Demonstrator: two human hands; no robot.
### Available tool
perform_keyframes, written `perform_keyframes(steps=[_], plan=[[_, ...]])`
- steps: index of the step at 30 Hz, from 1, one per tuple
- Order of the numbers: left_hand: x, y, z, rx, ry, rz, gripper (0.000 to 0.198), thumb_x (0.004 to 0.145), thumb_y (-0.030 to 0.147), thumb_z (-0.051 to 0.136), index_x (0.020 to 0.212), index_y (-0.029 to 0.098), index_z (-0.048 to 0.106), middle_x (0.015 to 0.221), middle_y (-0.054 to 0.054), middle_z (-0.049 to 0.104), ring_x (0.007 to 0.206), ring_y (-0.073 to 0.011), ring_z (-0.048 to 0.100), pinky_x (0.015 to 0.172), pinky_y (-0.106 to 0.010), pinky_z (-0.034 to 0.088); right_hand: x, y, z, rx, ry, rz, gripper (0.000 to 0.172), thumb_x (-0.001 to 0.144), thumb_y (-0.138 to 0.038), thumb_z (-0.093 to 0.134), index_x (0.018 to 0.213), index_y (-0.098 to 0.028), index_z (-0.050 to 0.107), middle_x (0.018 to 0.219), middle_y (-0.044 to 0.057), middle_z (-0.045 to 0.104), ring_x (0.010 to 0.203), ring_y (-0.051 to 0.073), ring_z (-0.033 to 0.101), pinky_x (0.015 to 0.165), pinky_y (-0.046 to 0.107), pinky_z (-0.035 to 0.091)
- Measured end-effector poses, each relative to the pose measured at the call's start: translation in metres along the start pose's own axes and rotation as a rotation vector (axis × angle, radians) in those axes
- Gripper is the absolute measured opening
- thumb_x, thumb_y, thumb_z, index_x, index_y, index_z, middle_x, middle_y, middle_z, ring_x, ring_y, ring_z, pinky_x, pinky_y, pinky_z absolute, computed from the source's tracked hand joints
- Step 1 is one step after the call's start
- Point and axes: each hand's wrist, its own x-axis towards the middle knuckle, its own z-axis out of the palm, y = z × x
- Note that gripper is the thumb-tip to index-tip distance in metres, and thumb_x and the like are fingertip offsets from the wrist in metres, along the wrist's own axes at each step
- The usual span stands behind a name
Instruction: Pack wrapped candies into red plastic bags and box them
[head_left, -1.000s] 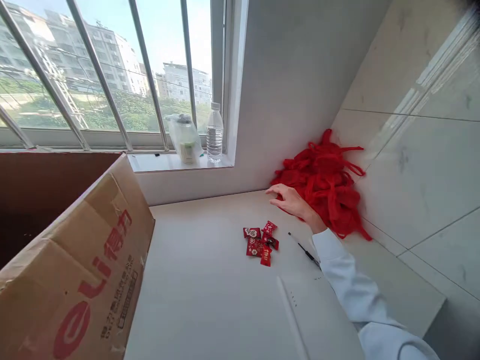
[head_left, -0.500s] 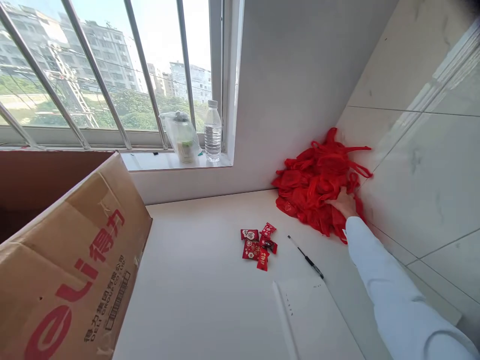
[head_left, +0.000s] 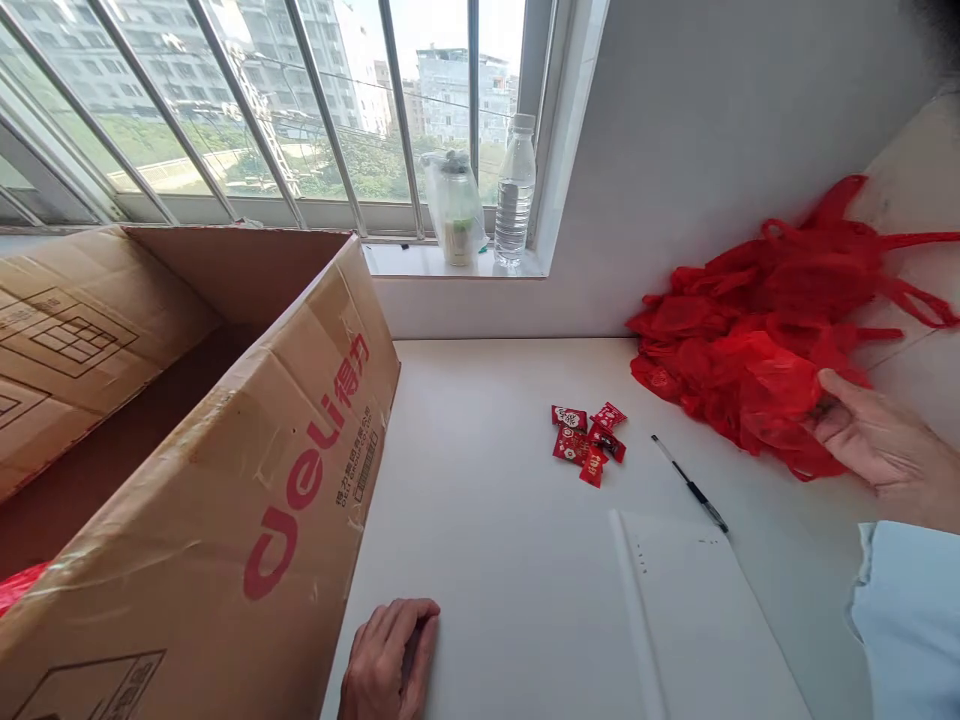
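Note:
My right hand (head_left: 870,430) is at the right, closed with thumb and fingers on a red bag (head_left: 776,375) of thin, sheer fabric. That bag lies against a heap of crumpled red bags (head_left: 810,270), several with loop handles; where one ends and another starts is hard to see. At the bottom, my left hand (head_left: 390,660) rests on the white table (head_left: 480,560) beside the cardboard box (head_left: 300,480). Its fingers are curled in, thumb near the index fingertip, and nothing shows in them. Several small red candy packets (head_left: 585,440) lie mid-table.
A black pen (head_left: 690,485) lies beside a white sheet (head_left: 705,610) with a raised left edge. On the windowsill stand a water bottle (head_left: 514,195) and a plastic-wrapped cup (head_left: 455,210). The box is open on top, with some red material (head_left: 21,585) inside at lower left.
The view has swung left and closer. My right hand has drawn back from the heap, with red bag fabric in its fingers. My left hand has come into view.

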Motion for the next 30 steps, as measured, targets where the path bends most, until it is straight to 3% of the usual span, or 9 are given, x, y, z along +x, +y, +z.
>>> perform_keyframes(steps=[2,5,9,12,15,17,20,25,30], plan=[[0.006,0.014,-0.005,-0.101,-0.006,-0.104,0.014,0.093,0.033,0.052,0.087,0.026,0.062,0.077,0.004,0.067,0.069,-0.0132,0.066,0.061,-0.022,0.052,-0.014,-0.02,0.017,0.125,-0.082,0.099,0.023,0.087,-0.056,0.055,0.094,-0.039,0.068,0.099,0.003,0.071,0.083,0.021,0.068,0.058,0.034,0.056],[0.02,0.029,-0.009,-0.142,0.056,-0.163,0.018,0.095,0.037,0.049,0.089,0.024,0.061,0.077,0.003,0.066,0.067,-0.0122,0.066,0.053,-0.019,0.05,-0.048,-0.049,0.068,0.315,-0.319,0.231,0.03,0.086,-0.051,0.059,0.11,-0.035,0.066,0.121,0.005,0.066,0.102,0.026,0.066,0.075,0.038,0.058],[0.036,0.037,-0.011,-0.152,0.221,-0.21,0.023,0.099,0.036,0.039,0.098,0.022,0.058,0.084,0.0,0.066,0.074,-0.0131,0.066,0.063,-0.021,0.053,-0.114,-0.06,0.161,0.386,-0.694,0.197,0.033,0.087,-0.046,0.061,0.115,-0.028,0.06,0.119,0.006,0.066,0.098,0.023,0.066,0.08,0.036,0.056],[0.039,0.041,-0.012,-0.134,0.31,-0.189,0.023,0.099,0.035,0.038,0.106,0.022,0.056,0.098,-0.003,0.065,0.086,-0.0157,0.064,0.074,-0.026,0.053,-0.16,-0.05,0.21,0.28,-0.931,0.146,0.032,0.089,-0.041,0.058,0.115,-0.023,0.058,0.111,0.006,0.066,0.093,0.019,0.066,0.081,0.033,0.054],[0.034,0.046,-0.015,-0.088,0.374,-0.129,0.02,0.098,0.03,0.04,0.107,0.022,0.056,0.107,-0.005,0.06,0.103,-0.0183,0.059,0.087,-0.03,0.05,-0.185,-0.044,0.22,0.12,-1.025,0.097,0.039,0.091,-0.035,0.055,0.129,-0.024,0.052,0.103,0.005,0.066,0.081,0.016,0.066,0.071,0.03,0.055],[0.032,0.049,-0.018,-0.049,0.357,-0.065,0.019,0.098,0.023,0.04,0.105,0.022,0.057,0.106,-0.005,0.059,0.105,-0.0176,0.057,0.092,-0.031,0.048,-0.186,-0.045,0.212,0.011,-0.922,0.008,0.041,0.093,-0.035,0.052,0.133,-0.026,0.049,0.097,0.003,0.065,0.068,0.013,0.063,0.059,0.027,0.052],[0.037,0.049,-0.021,0.01,0.187,0.061,0.027,0.096,0.013,0.044,0.114,0.025,0.059,0.109,-0.005,0.061,0.107,-0.0184,0.056,0.094,-0.034,0.049,-0.179,-0.05,0.199,-0.163,-0.734,-0.184,0.027,0.094,-0.039,0.051,0.116,-0.025,0.06,0.094,0.004,0.064,0.064,0.013,0.058,0.05,0.025,0.046],[0.054,0.047,-0.017,0.064,-0.167,0.272,0.033,0.084,0.013,0.064,0.114,0.027,0.064,0.135,-0.007,0.055,0.131,-0.0318,0.039,0.104,-0.052,0.044,-0.188,-0.046,0.21,-0.406,-0.826,-0.41,0.023,0.089,-0.044,0.06,0.098,-0.023,0.062,0.095,0.005,0.065,0.078,0.019,0.059,0.06,0.031,0.047],[0.058,0.044,-0.009,0.031,-0.191,0.287,0.01,0.087,0.016,0.061,0.079,0.02,0.066,0.113,-0.006,0.066,0.127,-0.0314,0.043,0.102,-0.053,0.043,-0.197,-0.043,0.227,-0.416,-0.865,-0.372,0.015,0.092,-0.028,0.055,0.079,-0.021,0.055,0.076,0.0,0.062,0.064,0.016,0.053,0.058,0.029,0.041]])
